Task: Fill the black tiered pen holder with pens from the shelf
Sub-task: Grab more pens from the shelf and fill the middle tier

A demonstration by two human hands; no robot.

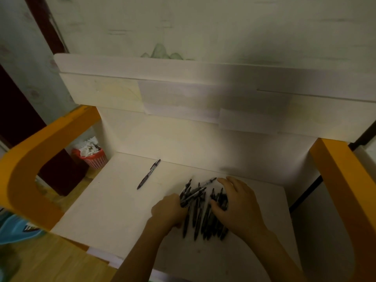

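Both hands work a heap of black pens (203, 210) lying on the pale shelf (114, 204), nearer its front right than its back edge. The left hand (168, 210) has its fingers curled round a fan of pens at the heap's left side, their tips sticking up and back from the fist. The right hand (238, 202) lies over the heap's right side, fingers bent and spread, thumb pressed into the pens; it looks to be raking them together rather than holding any firmly, though its fingertips are hidden among them. One stray pen (148, 174) lies apart, toward the back left of the shelf, near the back panel. The holder is not in view, so how full it is cannot be told.

The step in hand seems to be gathering a bundle to carry. To do it well, I would line the pens up parallel before lifting, since the ones in the left fist splay at different angles and a crossed pen slips out easily. The right hand should sweep its share toward the left fist, then close round the lower barrels so both ends are held. Smaller bundles would be safer than one big grab. The stray pen can wait for a later trip.

A red basket (92, 157) stands on the floor, past the shelf's left edge.
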